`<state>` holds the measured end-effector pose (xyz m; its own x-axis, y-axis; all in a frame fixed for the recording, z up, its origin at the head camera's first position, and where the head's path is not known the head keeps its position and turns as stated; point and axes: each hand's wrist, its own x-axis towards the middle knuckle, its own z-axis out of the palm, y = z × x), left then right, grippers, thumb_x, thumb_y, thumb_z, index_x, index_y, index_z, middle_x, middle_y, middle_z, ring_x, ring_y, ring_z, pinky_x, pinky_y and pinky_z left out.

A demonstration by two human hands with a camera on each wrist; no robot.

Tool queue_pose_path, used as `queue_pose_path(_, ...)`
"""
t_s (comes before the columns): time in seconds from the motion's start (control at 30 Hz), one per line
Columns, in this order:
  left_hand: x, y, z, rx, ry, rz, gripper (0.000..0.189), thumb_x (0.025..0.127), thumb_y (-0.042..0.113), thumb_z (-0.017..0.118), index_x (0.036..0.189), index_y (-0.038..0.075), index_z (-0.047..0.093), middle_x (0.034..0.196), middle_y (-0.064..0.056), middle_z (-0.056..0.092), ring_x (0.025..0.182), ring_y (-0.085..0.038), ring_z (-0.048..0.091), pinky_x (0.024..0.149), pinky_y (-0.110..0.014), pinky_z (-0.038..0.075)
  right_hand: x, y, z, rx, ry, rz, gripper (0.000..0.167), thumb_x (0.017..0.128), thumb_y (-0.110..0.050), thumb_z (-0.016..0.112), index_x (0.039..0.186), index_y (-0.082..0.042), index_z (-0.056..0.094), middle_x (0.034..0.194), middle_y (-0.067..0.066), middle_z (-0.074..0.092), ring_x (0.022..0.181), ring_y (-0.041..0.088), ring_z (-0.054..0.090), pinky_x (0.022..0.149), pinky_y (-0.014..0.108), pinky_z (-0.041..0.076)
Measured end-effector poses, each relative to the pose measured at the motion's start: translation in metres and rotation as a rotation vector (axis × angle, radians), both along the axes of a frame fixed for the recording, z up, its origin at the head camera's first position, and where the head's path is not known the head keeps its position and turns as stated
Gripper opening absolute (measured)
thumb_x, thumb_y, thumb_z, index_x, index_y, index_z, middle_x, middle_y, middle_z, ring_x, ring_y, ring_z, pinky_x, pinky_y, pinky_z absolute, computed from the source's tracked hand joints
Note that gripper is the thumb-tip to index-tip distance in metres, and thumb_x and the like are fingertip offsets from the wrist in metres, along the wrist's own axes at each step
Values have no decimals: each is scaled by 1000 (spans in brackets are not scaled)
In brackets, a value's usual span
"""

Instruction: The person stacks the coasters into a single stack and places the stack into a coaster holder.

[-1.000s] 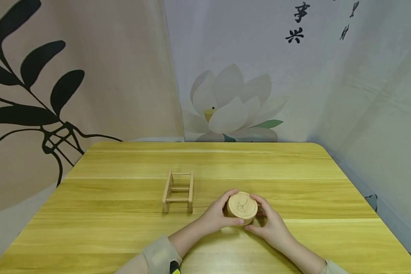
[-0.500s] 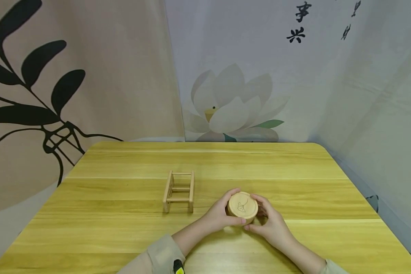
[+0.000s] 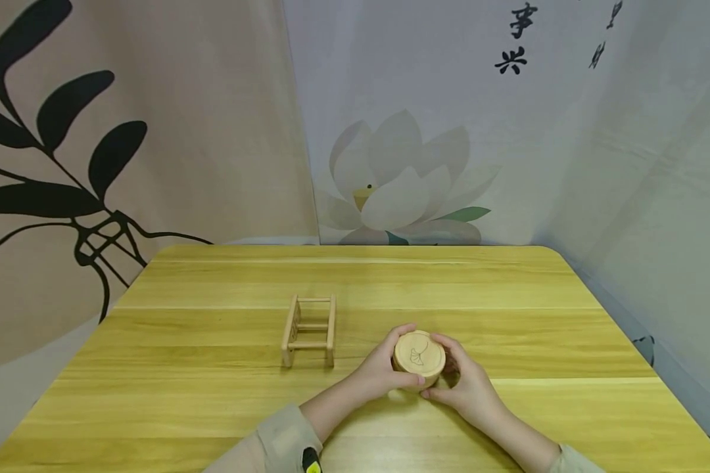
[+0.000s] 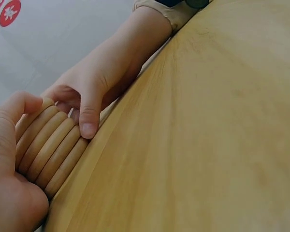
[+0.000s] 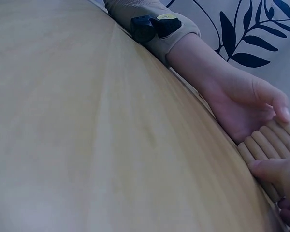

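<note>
A stack of several round wooden coasters [image 3: 419,353] stands on the table right of its middle, with a ginkgo leaf drawn on the top one. My left hand [image 3: 380,369] grips the stack from the left, fingers round the far side and thumb at the near upper edge. From the right, my right hand [image 3: 470,389] holds the lower part, its thumb low on the near side. In the left wrist view, the layered coaster edges [image 4: 50,147] show between both hands. The right wrist view shows the coasters [image 5: 275,140] partly hidden behind the fingers.
A small wooden rack [image 3: 309,332] with rails and bars stands left of the hands. The wooden table [image 3: 213,394] reaches back to a printed cloth backdrop [image 3: 231,131] with leaves, a lotus and characters.
My left forearm and sleeve have shifted slightly to the right, while both hands keep their hold on the coasters. The stack and the rack stay in place.
</note>
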<state>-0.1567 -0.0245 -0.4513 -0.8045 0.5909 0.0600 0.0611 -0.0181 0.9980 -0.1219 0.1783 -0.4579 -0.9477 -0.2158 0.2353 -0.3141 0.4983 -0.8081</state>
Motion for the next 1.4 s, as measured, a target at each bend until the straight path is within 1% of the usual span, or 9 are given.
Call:
queue_pose_path(0.23, 2, 3, 3, 29, -36, 11, 87, 77, 7, 73, 150, 12, 25, 136, -6, 45, 119, -19, 49, 97, -33, 41, -1, 0, -1, 32, 19, -22, 98, 56, -5, 91, 141, -16, 43, 125, 2, 60, 92, 11, 60, 86, 33, 49)
queue_pose_path(0.5, 2, 3, 1, 68, -69, 12, 86, 77, 2, 71, 149, 11, 26, 134, -8, 45, 117, -21, 51, 95, -33, 43, -3, 0, -2, -34, -5, -10, 96, 54, -1, 91, 139, -15, 46, 125, 5, 60, 99, 17, 61, 89, 30, 49)
queue_pose_path(0.67, 1, 3, -1, 86, -80, 7, 85, 76, 1, 70, 149, 9, 25, 134, -9, 45, 117, -22, 51, 95, -33, 44, -4, 0, -2, -68, -20, 1, 95, 55, -1, 90, 139, -13, 46, 126, 10, 59, 104, 25, 61, 90, 33, 48)
queue_pose_path(0.83, -1, 3, -2, 101, -95, 5, 86, 77, 0, 70, 149, 9, 25, 134, -9, 46, 117, -22, 51, 96, -34, 43, -3, 0, 0, -82, -51, -16, 95, 54, -3, 91, 138, -16, 48, 126, 9, 60, 106, 25, 60, 91, 33, 48)
queue_pose_path(0.93, 0, 3, -1, 108, -108, 0, 86, 77, 0, 70, 149, 9, 24, 133, -9, 46, 116, -23, 51, 96, -36, 43, -3, -1, 1, -95, -52, -12, 94, 55, -4, 91, 138, -16, 49, 125, 9, 60, 106, 24, 60, 90, 32, 48)
queue_pose_path(1.13, 1, 2, 1, 107, -117, 33, 85, 75, 0, 71, 148, 9, 27, 132, -9, 48, 116, -24, 51, 99, -38, 41, -2, -1, 2, -116, -42, 5, 94, 56, -4, 90, 139, -14, 47, 123, 12, 61, 104, 25, 61, 89, 31, 49)
queue_pose_path(1.23, 2, 2, 2, 112, -116, 48, 85, 74, 0, 71, 148, 9, 28, 132, -9, 48, 117, -24, 51, 100, -38, 39, -2, -1, 4, -129, -59, 8, 95, 56, -2, 90, 140, -16, 47, 123, 10, 60, 102, 23, 62, 88, 30, 49)
queue_pose_path(1.33, 2, 1, 3, 127, -128, 48, 85, 74, -1, 70, 148, 8, 28, 131, -10, 48, 117, -25, 51, 101, -38, 39, -2, -1, 5, -154, -84, 17, 96, 57, 0, 89, 141, -19, 45, 123, 9, 60, 99, 22, 63, 87, 29, 50)
queue_pose_path(1.4, 2, 1, 3, 139, -138, 50, 85, 74, -1, 70, 148, 8, 28, 131, -11, 48, 116, -25, 52, 101, -38, 38, -2, -1, 5, -171, -91, 29, 97, 59, 0, 88, 143, -18, 44, 125, 12, 58, 98, 24, 64, 87, 30, 50)
